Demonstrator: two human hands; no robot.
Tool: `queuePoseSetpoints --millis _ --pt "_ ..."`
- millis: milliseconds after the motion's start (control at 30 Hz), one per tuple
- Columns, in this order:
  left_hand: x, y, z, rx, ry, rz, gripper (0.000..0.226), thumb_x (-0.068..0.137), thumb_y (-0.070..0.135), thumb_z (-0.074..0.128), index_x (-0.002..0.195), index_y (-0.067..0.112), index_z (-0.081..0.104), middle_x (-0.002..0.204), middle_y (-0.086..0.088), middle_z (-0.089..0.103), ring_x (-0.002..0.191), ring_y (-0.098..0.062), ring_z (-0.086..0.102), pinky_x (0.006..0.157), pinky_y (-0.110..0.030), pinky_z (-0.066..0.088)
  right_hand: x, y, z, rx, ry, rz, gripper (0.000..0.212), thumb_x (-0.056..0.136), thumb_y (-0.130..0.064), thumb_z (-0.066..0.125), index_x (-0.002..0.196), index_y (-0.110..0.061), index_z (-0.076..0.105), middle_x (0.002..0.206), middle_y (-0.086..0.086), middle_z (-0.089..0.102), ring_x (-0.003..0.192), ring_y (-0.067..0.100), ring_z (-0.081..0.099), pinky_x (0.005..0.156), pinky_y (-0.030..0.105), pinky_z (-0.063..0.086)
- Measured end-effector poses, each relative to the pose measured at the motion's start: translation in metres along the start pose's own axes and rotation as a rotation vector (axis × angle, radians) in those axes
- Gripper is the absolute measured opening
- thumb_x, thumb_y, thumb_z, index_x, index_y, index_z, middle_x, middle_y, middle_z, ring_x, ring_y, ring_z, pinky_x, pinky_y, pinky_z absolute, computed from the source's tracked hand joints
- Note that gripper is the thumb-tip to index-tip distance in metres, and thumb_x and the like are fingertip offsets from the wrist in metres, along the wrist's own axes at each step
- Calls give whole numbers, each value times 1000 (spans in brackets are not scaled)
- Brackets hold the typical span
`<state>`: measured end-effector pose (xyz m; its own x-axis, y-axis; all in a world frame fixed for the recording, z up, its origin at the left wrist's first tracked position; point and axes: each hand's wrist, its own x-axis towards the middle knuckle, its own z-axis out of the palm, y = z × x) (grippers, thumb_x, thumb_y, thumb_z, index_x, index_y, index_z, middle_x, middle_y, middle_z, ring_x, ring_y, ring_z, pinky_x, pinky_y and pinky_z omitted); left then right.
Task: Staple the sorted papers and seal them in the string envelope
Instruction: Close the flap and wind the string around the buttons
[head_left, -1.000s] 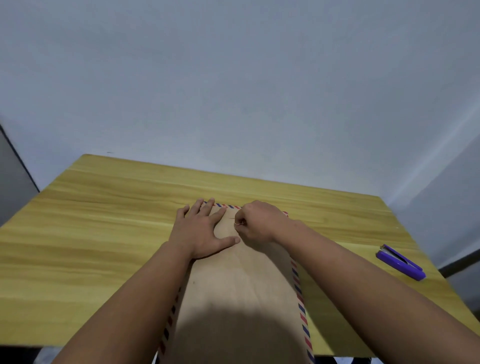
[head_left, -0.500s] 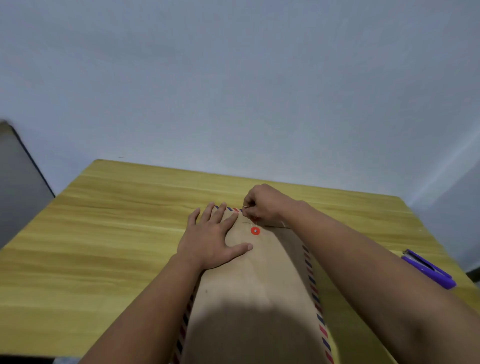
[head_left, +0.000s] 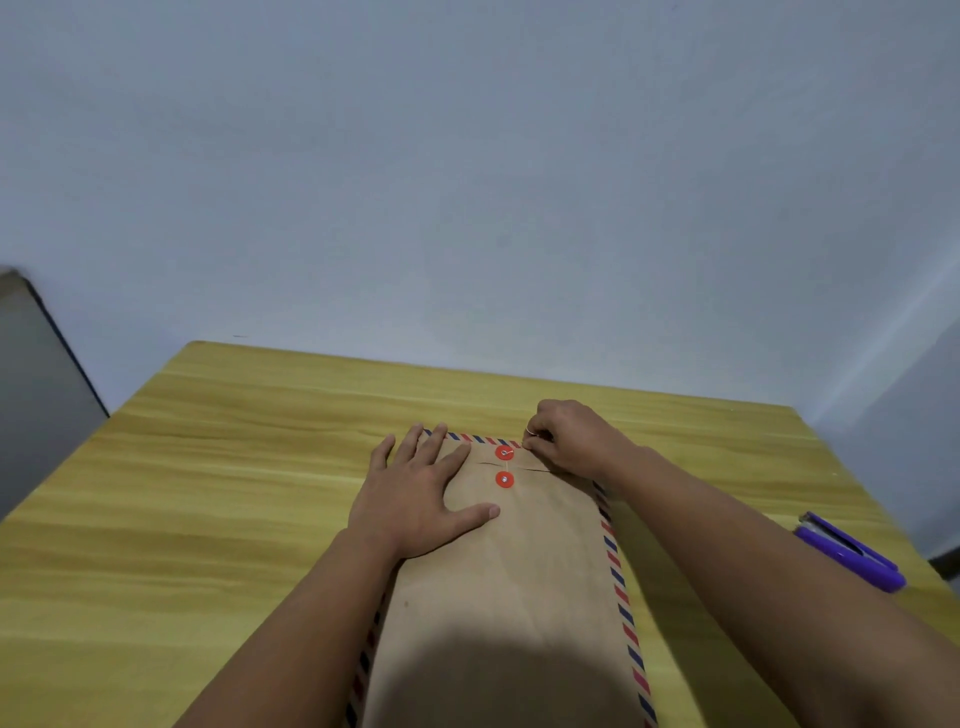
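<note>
a brown envelope (head_left: 519, 587) with red and blue striped edges is laid lengthwise on the wooden counter (head_left: 208, 493), its flap end away from the person. the left hand (head_left: 415, 499) is pressed flat on it, fingers spread, just left of two red buttons (head_left: 504, 466). the right hand (head_left: 566, 441) is curled at the flap's far edge, its fingertips pinched on a thin string (head_left: 522, 448) beside the upper button. a purple stapler (head_left: 852, 553) is seen well to the right on the counter.
</note>
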<state>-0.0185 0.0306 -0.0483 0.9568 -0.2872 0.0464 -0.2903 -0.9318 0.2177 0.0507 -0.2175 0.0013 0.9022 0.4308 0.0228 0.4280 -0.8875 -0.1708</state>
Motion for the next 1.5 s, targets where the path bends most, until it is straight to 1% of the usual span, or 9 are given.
queuePoseSetpoints --millis 267,433,600,700,800,967,1133,1267,1500 --pt "-1 0 -1 5 2 2 100 75 98 23 159 44 21 172 8 5 158 -17 -6 126 -49 -3 -13 10 -28 -156 -68 -147 30 103 -35 57 107 -12 77 91 -2 50 78 17 49 71 30 39" --pt "0 0 0 1 1 1 101 74 99 23 159 44 20 172 8 5 158 -17 -6 126 -50 -2 -16 12 -38 -113 -83 -96 30 97 -40 64 105 -14 77 89 -6 52 85 17 53 73 28 38" --pt "0 0 0 1 6 1 102 74 99 23 159 44 20 172 8 5 158 -17 -6 126 -50 -2 -6 12 -43 549 -186 261 19 91 -25 78 84 -8 82 76 10 77 66 14 64 63 25 46" --pt "0 -1 0 1 8 0 101 74 99 23 159 44 21 172 8 6 158 -17 -5 126 -50 -2 -7 12 -50 860 -338 421 10 90 -12 78 86 -4 81 58 3 64 48 11 47 46 22 38" --pt "1 -1 1 3 11 1 102 74 99 23 159 44 21 172 7 7 159 -17 -4 126 -50 -2 -4 20 -46 995 -358 476 13 87 -8 81 94 3 80 70 13 58 52 13 38 44 23 35" --pt "1 -1 2 9 13 4 101 74 99 23 159 44 22 172 7 7 159 -17 -3 126 -51 -1 6 17 -28 741 -81 467 16 78 -19 89 83 -5 83 88 10 81 82 19 67 76 31 49" --pt "1 -1 1 9 1 9 101 74 99 23 159 45 20 172 7 5 158 -17 -5 126 -51 -2 19 2 -9 405 -59 416 16 78 -11 83 63 -11 77 80 6 80 81 19 73 72 32 57" --pt "1 -2 1 20 -1 15 107 73 99 22 161 39 18 172 7 5 159 -17 -5 126 -51 -2 33 -20 0 185 -24 303 9 82 -16 75 74 -12 75 84 0 77 84 21 71 74 37 60" --pt "3 -2 4 27 3 8 113 73 100 20 162 31 18 172 8 5 158 -15 -6 126 -50 -1 31 -60 14 -87 62 42 15 91 -29 61 90 -22 75 95 0 75 92 26 67 65 32 42"
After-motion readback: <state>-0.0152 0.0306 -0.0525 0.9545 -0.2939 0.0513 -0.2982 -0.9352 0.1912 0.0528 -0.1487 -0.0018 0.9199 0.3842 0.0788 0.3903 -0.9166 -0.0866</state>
